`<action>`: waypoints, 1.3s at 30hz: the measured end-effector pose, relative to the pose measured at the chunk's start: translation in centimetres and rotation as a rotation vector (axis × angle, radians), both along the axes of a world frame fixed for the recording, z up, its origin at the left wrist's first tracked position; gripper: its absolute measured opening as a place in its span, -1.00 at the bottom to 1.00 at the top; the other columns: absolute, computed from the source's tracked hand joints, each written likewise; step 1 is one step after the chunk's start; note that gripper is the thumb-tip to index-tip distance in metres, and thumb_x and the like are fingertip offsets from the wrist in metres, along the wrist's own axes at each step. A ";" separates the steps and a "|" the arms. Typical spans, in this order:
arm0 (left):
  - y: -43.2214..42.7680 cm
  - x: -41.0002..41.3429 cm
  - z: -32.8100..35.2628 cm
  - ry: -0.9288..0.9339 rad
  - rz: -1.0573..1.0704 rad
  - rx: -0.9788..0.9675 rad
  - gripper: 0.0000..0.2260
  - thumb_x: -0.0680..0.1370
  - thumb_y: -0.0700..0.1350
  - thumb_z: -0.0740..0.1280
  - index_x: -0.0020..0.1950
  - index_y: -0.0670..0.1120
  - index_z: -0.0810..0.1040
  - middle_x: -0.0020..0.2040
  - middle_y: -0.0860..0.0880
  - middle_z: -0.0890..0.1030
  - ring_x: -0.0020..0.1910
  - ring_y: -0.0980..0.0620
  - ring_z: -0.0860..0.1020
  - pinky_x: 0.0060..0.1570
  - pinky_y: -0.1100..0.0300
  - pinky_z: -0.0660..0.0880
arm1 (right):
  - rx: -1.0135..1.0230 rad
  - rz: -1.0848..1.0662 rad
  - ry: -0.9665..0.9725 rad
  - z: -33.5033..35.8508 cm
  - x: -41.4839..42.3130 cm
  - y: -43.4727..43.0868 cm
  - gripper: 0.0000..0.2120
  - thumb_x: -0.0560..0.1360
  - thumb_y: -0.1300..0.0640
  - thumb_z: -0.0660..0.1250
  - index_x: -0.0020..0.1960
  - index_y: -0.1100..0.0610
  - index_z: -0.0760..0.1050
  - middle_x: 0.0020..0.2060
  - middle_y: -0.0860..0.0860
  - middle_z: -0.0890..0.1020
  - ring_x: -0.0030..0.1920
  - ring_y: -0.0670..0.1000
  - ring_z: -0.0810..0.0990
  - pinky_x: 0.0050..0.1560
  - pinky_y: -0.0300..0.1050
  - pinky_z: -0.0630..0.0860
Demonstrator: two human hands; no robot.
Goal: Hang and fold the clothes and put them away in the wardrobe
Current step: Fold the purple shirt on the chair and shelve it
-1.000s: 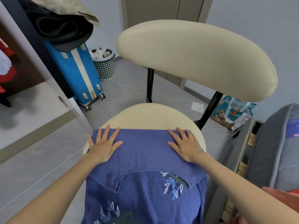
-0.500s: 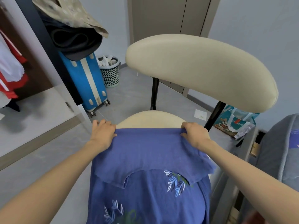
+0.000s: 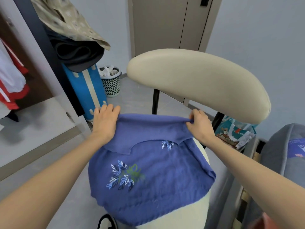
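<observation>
A blue knitted top [image 3: 155,176] with white and blue leaf embroidery lies partly folded on the cream seat of a chair [image 3: 203,210]. My left hand [image 3: 105,119] grips the far left corner of its folded edge. My right hand [image 3: 198,124] pinches the far right corner. Both hands hold that edge lifted above the seat, with the fabric stretched between them. The wardrobe's dark side panel [image 3: 41,47] stands at the left, and red and white clothes [image 3: 11,83] hang inside.
The chair's cream backrest [image 3: 198,83] curves just beyond my hands. A blue suitcase [image 3: 87,90] with dark clothes piled on top stands at the left, beside a bin [image 3: 110,83]. A printed bag [image 3: 234,134] and a grey mattress [image 3: 283,156] sit at the right.
My hands went from lying flat on the top to gripping its far edge. They have now lifted that edge off the seat, and the view has pulled back and up.
</observation>
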State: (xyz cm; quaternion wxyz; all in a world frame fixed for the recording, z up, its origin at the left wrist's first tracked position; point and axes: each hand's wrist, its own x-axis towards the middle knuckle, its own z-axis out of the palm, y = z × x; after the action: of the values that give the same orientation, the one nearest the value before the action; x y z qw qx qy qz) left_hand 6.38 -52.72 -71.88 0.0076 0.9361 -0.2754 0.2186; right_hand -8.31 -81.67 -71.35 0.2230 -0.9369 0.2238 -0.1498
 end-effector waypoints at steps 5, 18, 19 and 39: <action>3.2 -6.1 -1.8 0.115 -0.064 -0.076 -0.67 0.25 -0.37 0.39 -0.21 -0.04 0.35 -0.28 -0.03 0.43 -0.23 -0.14 0.42 -0.24 0.11 0.03 | 0.022 0.057 0.057 -1.7 -5.2 1.0 -0.84 0.40 0.30 0.29 -0.20 0.12 0.32 -0.19 0.05 0.43 -0.21 0.11 0.41 -0.26 -0.05 0.30; 8.3 -18.5 -5.2 0.612 -0.110 0.002 -0.62 0.33 -0.32 0.23 -0.03 0.09 0.22 -0.31 0.05 0.39 -0.21 -0.08 0.41 -0.29 0.26 0.16 | 0.201 0.042 0.203 -6.9 -15.6 3.7 -0.85 0.39 0.35 0.29 -0.19 0.17 0.35 -0.17 0.05 0.42 -0.28 0.00 0.40 -0.33 -0.25 0.27; 8.4 -19.0 -5.4 0.646 -0.119 0.022 -0.62 0.34 -0.29 0.27 0.00 0.08 0.24 -0.32 0.06 0.39 -0.21 -0.07 0.43 -0.27 0.28 0.17 | 0.210 0.037 0.212 -7.2 -16.0 3.7 -0.85 0.40 0.35 0.29 -0.19 0.17 0.34 -0.16 0.06 0.43 -0.28 -0.02 0.40 -0.33 -0.28 0.26; 0.4 -18.0 -7.3 0.925 -0.076 0.136 -0.64 0.68 0.05 0.01 0.48 0.25 0.23 0.58 0.06 -0.12 0.53 -0.21 -0.16 0.47 -0.20 -0.19 | 0.065 0.109 0.652 -9.6 -16.9 11.2 -0.53 0.60 -0.22 0.04 0.49 -0.28 0.05 0.55 0.00 -0.08 0.44 0.33 0.01 0.40 0.24 0.22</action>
State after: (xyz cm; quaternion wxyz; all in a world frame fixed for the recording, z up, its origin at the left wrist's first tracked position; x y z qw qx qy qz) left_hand -11.58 -52.30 -79.23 0.0763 0.9228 -0.2910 -0.2407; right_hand -25.24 -70.49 -80.94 0.1772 -0.9385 0.2375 0.1775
